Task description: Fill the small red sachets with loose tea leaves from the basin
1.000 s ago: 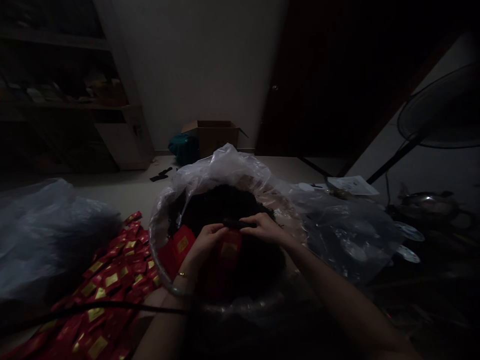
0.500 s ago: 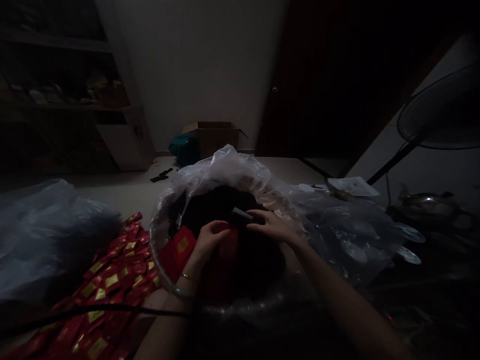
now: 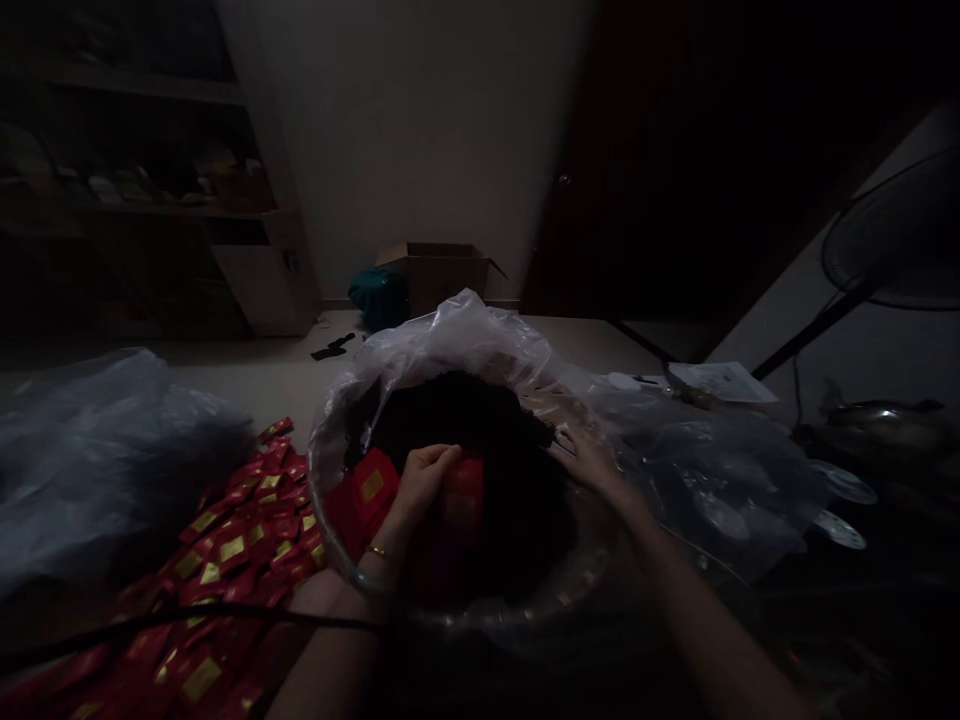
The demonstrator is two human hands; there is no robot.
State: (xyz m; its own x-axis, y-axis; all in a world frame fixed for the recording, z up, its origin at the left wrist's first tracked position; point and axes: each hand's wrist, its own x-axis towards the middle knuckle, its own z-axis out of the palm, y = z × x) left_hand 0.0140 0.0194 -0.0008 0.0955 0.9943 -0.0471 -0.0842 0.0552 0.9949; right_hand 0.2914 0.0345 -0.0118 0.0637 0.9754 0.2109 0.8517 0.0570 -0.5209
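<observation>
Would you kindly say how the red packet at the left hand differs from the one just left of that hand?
The held packet is pinched near its top by the left hand, while the loose packet is not. The held packet stands nearly straight in the picture; the loose packet slants. The held packet's gold patch looks dimmer than the loose packet's. Both are red with gold patches.

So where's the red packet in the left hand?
The red packet is just below the head view's centre, right of the left hand pinching it, near the dark heap in the plastic-lined tub.
</observation>
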